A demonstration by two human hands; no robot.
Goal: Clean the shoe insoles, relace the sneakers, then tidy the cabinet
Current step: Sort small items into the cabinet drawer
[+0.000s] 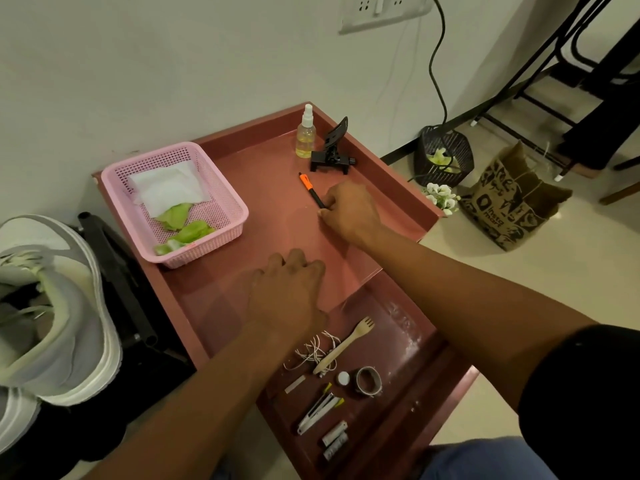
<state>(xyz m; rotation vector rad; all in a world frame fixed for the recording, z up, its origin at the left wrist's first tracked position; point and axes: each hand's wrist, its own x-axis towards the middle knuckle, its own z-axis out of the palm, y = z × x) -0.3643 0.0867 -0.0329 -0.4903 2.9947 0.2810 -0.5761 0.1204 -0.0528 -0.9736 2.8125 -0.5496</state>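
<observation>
Odds and ends sitting by the wall and on the floor.
A black mesh bin [444, 154] is standing at the wall's foot with pale scraps lying inside it; a small bunch of white flowers [440, 196] is lying just beside it, and a printed brown paper bag [506, 206] is standing near them. A black cable [437, 60] is hanging down from the wall socket plate [385, 11], and black metal furniture legs [540, 81] are showing beyond.

The pink-red cabinet top [277, 209] carries a pink basket [221, 216] at its left, a spray bottle [305, 136] and a black clamp stand [332, 150] side by side at the far edge, and an orange-and-black pen [310, 189] near them. Below, the open drawer [408, 344] holds a wooden fork [346, 342] over tangled white string [313, 351], a tape roll [369, 381], a stapler [317, 412] and two batteries [335, 441]. On the floor [519, 278] to the right stand a black mesh bin [445, 155] and a printed paper bag [509, 206].
</observation>
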